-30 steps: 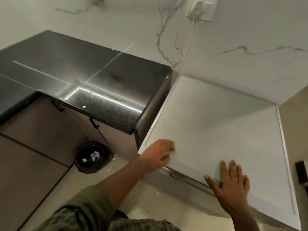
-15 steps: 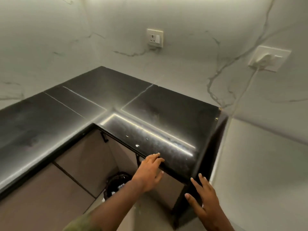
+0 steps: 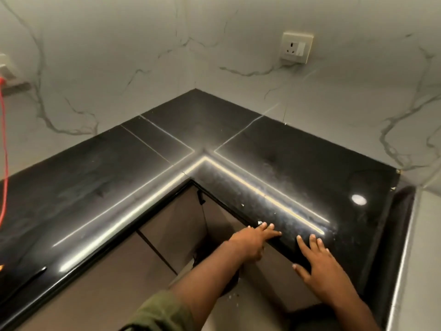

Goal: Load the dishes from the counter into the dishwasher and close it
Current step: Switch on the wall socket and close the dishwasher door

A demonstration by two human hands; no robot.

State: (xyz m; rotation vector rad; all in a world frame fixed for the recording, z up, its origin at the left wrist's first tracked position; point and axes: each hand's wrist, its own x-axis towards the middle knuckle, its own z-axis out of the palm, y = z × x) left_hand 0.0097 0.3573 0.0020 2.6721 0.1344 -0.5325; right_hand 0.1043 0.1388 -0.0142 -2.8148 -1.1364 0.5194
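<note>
Both hands reach to the front edge of the black L-shaped counter (image 3: pixel 298 168), and neither holds anything. The left hand (image 3: pixel 253 242) lies with its fingers stretched over the rounded edge, fingertips touching the glossy top. Just to its right, the right hand (image 3: pixel 322 263) is spread flat with straight fingers and thumb out, palm over the counter's edge. Beyond the fingertips of both hands a bright strip of reflected light runs along the counter. Below the left hand stand brown cabinet doors (image 3: pixel 176 218). Far above the right hand a wall socket (image 3: pixel 297 47) sits on the marbled wall. Right of the right hand, a pale surface (image 3: pixel 427 247) adjoins the counter's end; whether it is the dishwasher cannot be told
</note>
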